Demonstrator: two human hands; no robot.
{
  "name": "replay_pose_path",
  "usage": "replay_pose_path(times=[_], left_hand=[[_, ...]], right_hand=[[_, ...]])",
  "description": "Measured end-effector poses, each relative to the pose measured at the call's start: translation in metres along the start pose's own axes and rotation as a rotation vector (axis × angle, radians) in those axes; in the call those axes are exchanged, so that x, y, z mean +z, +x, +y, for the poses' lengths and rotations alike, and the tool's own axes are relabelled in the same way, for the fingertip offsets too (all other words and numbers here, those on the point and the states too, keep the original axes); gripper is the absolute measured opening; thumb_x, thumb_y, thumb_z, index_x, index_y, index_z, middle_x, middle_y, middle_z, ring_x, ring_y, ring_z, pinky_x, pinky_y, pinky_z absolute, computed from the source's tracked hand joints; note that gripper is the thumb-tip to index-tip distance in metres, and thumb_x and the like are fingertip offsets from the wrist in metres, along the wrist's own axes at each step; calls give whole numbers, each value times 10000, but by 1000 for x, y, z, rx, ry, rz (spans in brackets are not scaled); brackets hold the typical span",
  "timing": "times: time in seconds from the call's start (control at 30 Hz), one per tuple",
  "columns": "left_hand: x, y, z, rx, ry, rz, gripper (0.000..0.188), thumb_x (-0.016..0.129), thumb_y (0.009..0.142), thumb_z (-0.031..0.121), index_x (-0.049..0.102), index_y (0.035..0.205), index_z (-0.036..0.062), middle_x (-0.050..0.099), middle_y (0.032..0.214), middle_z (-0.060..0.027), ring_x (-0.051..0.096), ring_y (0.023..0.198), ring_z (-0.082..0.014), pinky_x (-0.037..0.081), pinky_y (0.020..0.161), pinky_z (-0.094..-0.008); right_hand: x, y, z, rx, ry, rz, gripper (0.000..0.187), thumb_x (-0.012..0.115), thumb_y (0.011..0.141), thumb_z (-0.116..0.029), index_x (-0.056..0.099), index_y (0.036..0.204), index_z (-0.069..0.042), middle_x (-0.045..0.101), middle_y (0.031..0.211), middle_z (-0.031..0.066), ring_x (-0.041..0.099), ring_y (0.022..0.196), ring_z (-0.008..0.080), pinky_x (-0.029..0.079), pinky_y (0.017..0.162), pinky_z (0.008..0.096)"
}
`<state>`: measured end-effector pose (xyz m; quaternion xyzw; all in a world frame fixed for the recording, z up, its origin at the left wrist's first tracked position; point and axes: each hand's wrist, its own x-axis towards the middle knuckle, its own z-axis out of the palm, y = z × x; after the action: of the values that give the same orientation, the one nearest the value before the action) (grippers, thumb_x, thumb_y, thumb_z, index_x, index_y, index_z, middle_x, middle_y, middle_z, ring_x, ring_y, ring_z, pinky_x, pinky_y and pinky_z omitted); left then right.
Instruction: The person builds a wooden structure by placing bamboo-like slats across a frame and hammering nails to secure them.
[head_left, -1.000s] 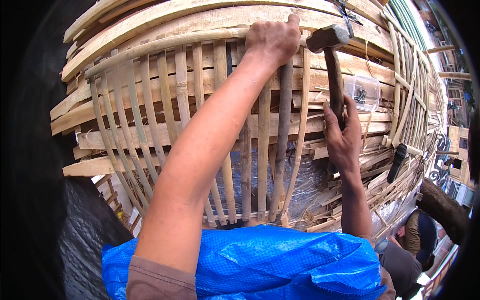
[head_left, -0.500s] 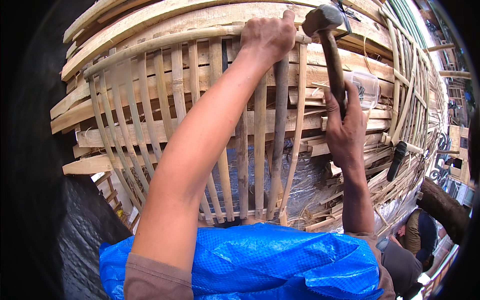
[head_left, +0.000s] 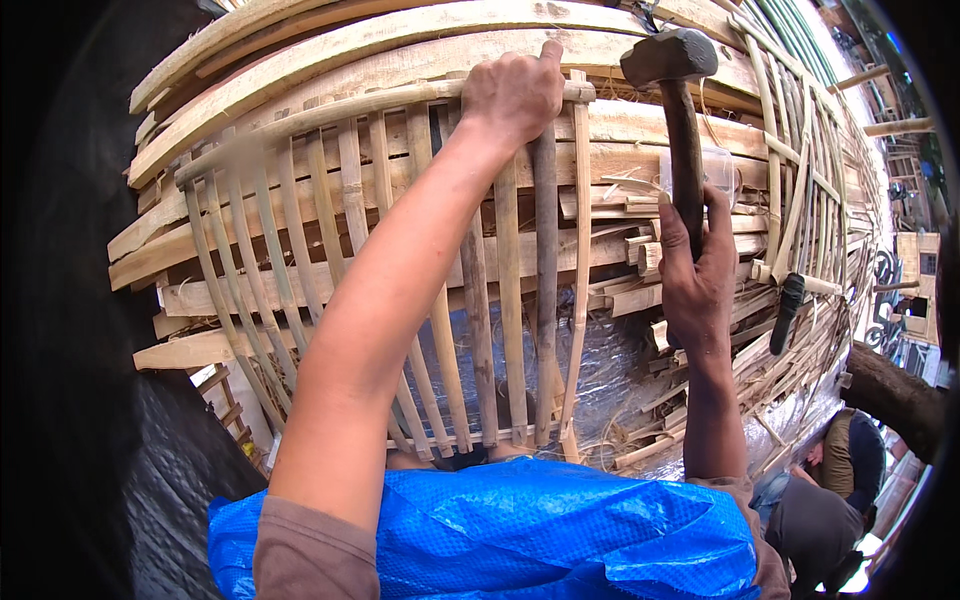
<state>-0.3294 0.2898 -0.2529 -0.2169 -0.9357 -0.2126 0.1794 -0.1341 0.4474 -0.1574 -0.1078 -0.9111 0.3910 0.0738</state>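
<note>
A bamboo slat panel (head_left: 512, 330) stands in front of me, its upright slats joined to a round top rail (head_left: 390, 97). My left hand (head_left: 512, 97) is closed over this rail near its right end, thumb pointing up; the fingers' far side is hidden. In my right hand (head_left: 700, 280) is a hammer (head_left: 684, 140), gripped low on its dark wooden handle. Its heavy metal head is raised to the right of the rail's end, apart from the bamboo.
Sawn planks (head_left: 400, 45) lie stacked behind the panel. To the right are a clear plastic box (head_left: 715, 165), split bamboo strips (head_left: 740, 350), a dark-handled tool (head_left: 788, 315) and another bamboo lattice (head_left: 800, 150). A blue tarp (head_left: 560, 520) covers my lap. A person (head_left: 850, 460) bends at lower right.
The hammer has moved right, away from the rail's end, and its head stands more upright. My left hand keeps its place on the rail while the whole view shifts slightly.
</note>
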Motion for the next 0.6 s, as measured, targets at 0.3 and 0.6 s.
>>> replay_pose_path(times=[0.3, 0.6], left_hand=[[-15, 4, -2, 21, 3, -8, 274, 435, 958, 146, 540, 1167, 3, 628, 550, -133, 648, 476, -300, 517, 422, -463], [-27, 11, -28, 330, 40, 261, 254, 541, 985, 226, 592, 1192, 87, 689, 1037, -127, 670, 988, -262, 534, 832, -441]], right_hand=[[-24, -37, 47, 101, 146, 55, 307, 596, 1022, -258, 534, 1209, -22, 535, 759, -3, 479, 666, 83, 406, 597, 274], [-22, -52, 54, 144, 238, -65, 328, 603, 1021, -233, 520, 1251, -15, 583, 826, 16, 522, 704, 83, 437, 617, 259]])
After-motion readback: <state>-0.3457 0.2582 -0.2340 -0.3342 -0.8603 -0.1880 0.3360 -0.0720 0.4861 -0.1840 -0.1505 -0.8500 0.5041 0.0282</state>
